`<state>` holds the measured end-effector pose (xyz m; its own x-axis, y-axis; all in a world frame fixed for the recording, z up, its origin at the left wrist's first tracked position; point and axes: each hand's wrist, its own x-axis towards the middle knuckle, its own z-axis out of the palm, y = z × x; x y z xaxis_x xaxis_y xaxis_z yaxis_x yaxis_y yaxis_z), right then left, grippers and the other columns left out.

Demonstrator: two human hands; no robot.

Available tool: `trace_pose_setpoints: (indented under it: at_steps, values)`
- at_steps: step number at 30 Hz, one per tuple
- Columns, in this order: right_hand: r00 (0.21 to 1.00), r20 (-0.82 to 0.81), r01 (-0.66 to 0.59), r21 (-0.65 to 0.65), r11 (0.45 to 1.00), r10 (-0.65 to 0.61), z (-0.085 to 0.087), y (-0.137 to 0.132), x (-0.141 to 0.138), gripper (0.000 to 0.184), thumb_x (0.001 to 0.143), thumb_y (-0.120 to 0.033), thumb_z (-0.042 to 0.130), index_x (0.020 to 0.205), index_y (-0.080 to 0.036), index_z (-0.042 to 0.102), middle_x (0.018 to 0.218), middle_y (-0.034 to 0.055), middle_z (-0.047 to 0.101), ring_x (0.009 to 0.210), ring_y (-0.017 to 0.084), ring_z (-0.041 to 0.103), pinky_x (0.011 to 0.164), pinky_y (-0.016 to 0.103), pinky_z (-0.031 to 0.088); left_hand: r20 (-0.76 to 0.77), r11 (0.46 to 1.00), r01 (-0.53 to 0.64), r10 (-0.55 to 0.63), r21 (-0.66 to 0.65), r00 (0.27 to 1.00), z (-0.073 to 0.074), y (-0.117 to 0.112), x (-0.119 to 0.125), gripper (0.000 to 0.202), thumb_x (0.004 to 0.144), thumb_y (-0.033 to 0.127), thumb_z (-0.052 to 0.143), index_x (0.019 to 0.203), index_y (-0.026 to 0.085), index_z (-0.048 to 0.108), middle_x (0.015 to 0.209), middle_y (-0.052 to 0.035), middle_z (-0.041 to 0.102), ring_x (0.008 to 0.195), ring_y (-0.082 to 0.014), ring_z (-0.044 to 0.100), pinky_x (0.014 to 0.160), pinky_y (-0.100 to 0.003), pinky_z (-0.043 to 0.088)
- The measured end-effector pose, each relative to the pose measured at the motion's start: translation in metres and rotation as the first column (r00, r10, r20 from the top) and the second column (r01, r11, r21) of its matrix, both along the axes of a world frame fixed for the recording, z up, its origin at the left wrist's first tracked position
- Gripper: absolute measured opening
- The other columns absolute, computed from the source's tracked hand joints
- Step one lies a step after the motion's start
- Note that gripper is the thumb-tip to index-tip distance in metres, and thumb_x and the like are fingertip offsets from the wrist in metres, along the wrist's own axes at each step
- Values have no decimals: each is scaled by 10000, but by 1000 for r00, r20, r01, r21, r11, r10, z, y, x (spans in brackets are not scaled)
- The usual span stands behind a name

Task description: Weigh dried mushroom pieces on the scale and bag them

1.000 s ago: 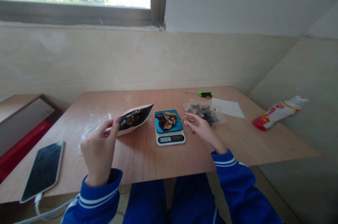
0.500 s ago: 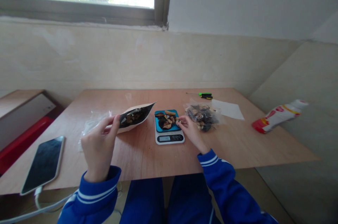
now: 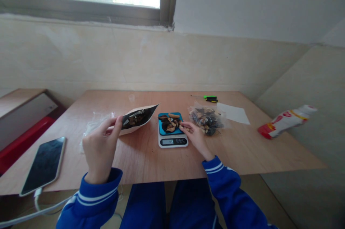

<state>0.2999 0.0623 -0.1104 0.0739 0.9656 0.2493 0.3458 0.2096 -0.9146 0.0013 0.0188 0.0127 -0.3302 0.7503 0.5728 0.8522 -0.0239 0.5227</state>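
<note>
- Left hand [image 3: 101, 150]: thumb and fingers pinched shut on the tan pouch [image 3: 137, 119], which is black inside and holds dark dried pieces.
- The pouch lies tilted, its long axis slanting up and right, its pointed corner just beside the digital kitchen scale [image 3: 172, 142].
- Right hand [image 3: 195, 139]: fingers pinched on a small dried piece [image 3: 185, 127] at the blue pan's [image 3: 163, 128] right edge.
- A clear plastic bag [image 3: 206, 121] sits just right of that hand.
- Both wrists are over the tabletop's [image 3: 242, 157] near edge, with open wood between the scale and that edge.

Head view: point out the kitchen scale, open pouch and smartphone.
kitchen scale [image 3: 173, 142], head view, front panel
open pouch [image 3: 138, 119], head view, dark inner lining
smartphone [image 3: 43, 166], head view, dark screen
</note>
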Motion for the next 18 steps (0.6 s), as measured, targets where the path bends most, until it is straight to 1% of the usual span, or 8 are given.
trace_pose_setpoints:
  at_steps: [3,5,7,10,14,18]
  values:
    - [992,-127,3,-27,1000,-7,-4,0,-1,484,754,-450,699,1151,-187,616,1179,136,679,1106,268,646,944,423,524,8,1000,6,-6,7,1000,0,0,0,280,866,467,560,845,251,737,641,3,705,687,-194,699,599,-246,427]
    - [984,-177,19,-33,999,-25,-4,-1,-1,544,729,-463,718,1188,-199,593,1223,138,656,1130,277,633,943,425,526,8,1000,7,-7,9,1000,0,0,0,292,868,476,549,842,253,736,637,4,704,687,-194,698,596,-249,428]
    - [980,-195,31,-38,999,-38,-2,-3,0,560,723,-463,721,1203,-209,582,1268,141,628,1136,286,629,936,429,532,1,1000,1,-1,8,1000,0,0,0,302,869,480,544,849,250,739,626,0,702,689,-200,699,588,-252,423]
    - [979,-194,61,-31,998,-66,1,-13,6,526,732,-448,715,1187,-218,589,1293,142,609,1140,287,626,945,438,528,-3,1000,2,-2,13,1000,0,0,0,297,864,468,561,862,235,745,636,-12,711,688,-205,704,585,-255,421]
    - [958,-242,153,-27,988,-154,1,-40,22,477,715,-426,730,1128,-218,611,1239,139,644,1124,275,634,968,461,518,15,1000,-4,3,27,1000,-1,0,-1,285,858,447,582,860,216,748,654,-24,720,681,-201,704,600,-256,432]
    - [930,-265,239,-87,967,-254,-4,-77,39,432,673,-403,761,1044,-213,646,1153,139,691,1067,282,661,981,501,508,2,1000,-16,16,-17,1000,4,7,-3,315,859,479,567,902,228,752,657,-24,719,703,-215,698,608,-272,418]
